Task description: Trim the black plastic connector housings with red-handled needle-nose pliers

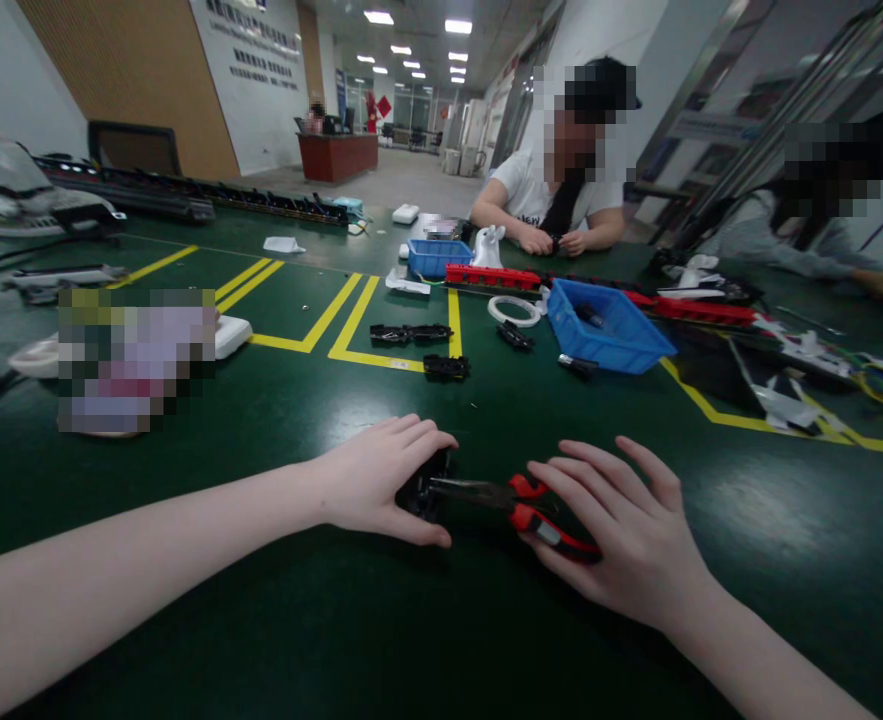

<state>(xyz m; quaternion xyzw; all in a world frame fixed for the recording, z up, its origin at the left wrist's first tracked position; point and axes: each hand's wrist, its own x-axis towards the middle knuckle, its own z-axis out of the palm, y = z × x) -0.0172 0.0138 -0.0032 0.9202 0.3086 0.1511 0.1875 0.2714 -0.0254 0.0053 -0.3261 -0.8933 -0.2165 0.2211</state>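
My left hand point(388, 480) is closed around a small black part point(422, 490), with the thumb at its near side and the fingers over its far side. Most of that part is hidden under the hand. From the right, the jaws of long-nose pliers point(478, 492) with red handles reach the black part. My right hand point(621, 530) holds the pliers by the handles, which lie spread against the palm and thumb, with several fingers raised. Beyond the hands, several more black parts point(446, 366) lie on the green table point(276, 590).
Blue bins point(610, 335) stand at the middle right, beside a white ring-shaped coil point(514, 311) and a long red strip point(493, 277). A pixelated item point(137, 365) lies at left by a white case point(232, 336). Across the table a person point(568, 190) handles something small.
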